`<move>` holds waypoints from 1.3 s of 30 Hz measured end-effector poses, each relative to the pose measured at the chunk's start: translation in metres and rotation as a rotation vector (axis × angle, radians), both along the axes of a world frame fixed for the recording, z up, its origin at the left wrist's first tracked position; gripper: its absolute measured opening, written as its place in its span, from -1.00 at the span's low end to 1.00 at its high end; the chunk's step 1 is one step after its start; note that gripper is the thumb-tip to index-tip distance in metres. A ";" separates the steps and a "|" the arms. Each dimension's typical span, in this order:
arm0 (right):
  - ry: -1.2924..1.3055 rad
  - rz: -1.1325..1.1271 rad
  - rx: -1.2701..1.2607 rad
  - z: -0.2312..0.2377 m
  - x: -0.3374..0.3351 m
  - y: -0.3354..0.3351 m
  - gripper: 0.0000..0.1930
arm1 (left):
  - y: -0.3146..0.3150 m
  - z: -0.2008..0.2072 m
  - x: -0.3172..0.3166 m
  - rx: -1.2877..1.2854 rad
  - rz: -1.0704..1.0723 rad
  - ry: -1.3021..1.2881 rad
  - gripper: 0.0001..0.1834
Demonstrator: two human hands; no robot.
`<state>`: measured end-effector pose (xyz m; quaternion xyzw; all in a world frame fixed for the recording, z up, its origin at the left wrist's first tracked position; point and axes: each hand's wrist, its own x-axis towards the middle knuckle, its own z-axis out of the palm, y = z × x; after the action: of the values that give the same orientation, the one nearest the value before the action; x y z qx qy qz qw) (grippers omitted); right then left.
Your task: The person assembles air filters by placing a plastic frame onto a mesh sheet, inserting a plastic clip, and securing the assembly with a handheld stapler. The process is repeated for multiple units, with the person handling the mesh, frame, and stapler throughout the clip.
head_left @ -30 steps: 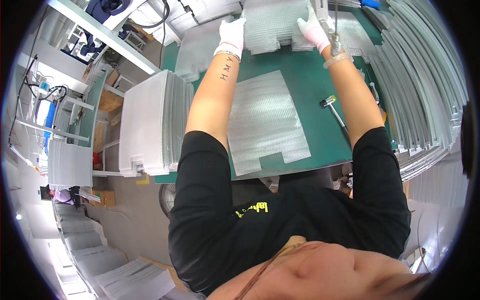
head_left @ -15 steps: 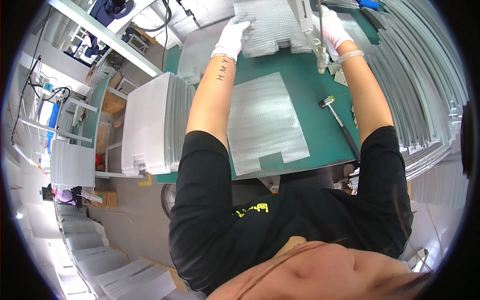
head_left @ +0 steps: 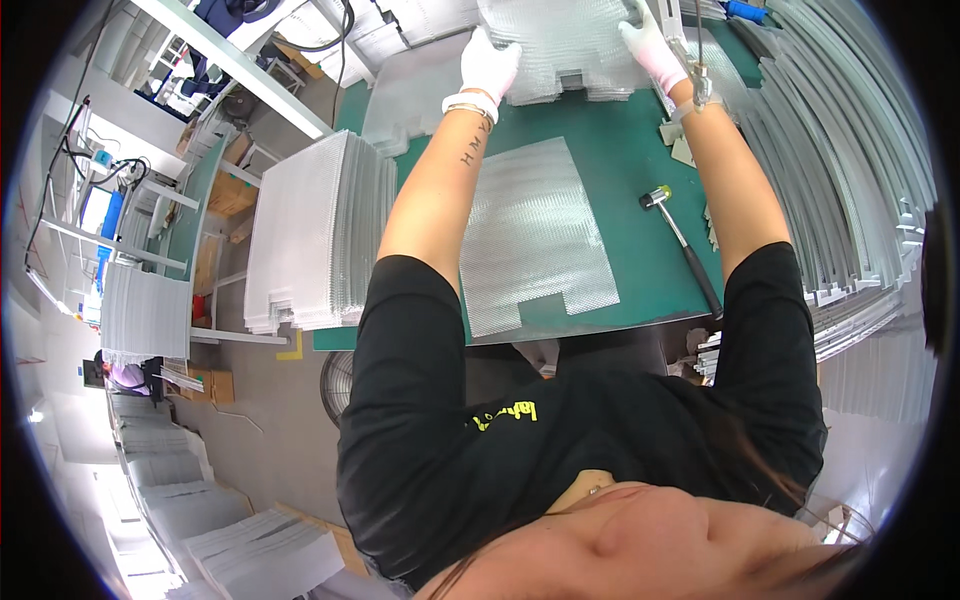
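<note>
White-gloved, my left hand (head_left: 490, 66) holds the left edge of a stack of silvery mesh sheets (head_left: 565, 50) at the far side of the green table. Opposite it, my right hand (head_left: 650, 48), also gloved, holds the right edge, thumb toward the sheets. The undersides of both grips are hidden. A notch shows in the near edge of the stack. Closer to me, a single notched mesh sheet (head_left: 540, 240) lies flat. To its right rests a mallet (head_left: 680, 240) with a black handle. A hanging metal fitting (head_left: 701, 85) partly covers my right wrist.
Another tall stack of mesh sheets (head_left: 310, 235) stands on the left table edge, with flat sheets (head_left: 415, 95) behind it. Long metal strips (head_left: 830, 170) are piled along the right. Small pale pieces (head_left: 682, 150) lie near my right forearm. A fan (head_left: 337, 388) stands below the table.
Both hands have shifted, the left to the right. The stack's near edges look more even and its notch shows clearly. In the view, the metal fitting has moved up and right.
</note>
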<state>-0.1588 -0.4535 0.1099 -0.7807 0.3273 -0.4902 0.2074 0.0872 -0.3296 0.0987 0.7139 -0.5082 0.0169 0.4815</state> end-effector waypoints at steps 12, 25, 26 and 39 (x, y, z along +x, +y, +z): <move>-0.127 0.254 0.213 0.003 -0.026 -0.047 -0.58 | 0.001 0.006 0.012 0.103 -0.233 0.335 -0.30; -0.553 0.446 0.264 0.021 -0.039 0.025 -0.51 | 0.075 -0.001 0.007 -0.066 -0.199 0.546 -0.22; -0.503 0.391 0.285 0.015 -0.042 0.021 -0.52 | 0.080 0.003 0.002 0.001 -0.092 0.632 -0.32; -0.460 0.321 0.265 0.031 -0.026 -0.030 -0.50 | 0.007 -0.051 0.019 0.312 -0.190 -0.134 -0.32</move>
<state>-0.1845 -0.4837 0.1412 -0.6573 0.2054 -0.5678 0.4510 0.1060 -0.3227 0.0479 0.7259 -0.6007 -0.0600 0.3295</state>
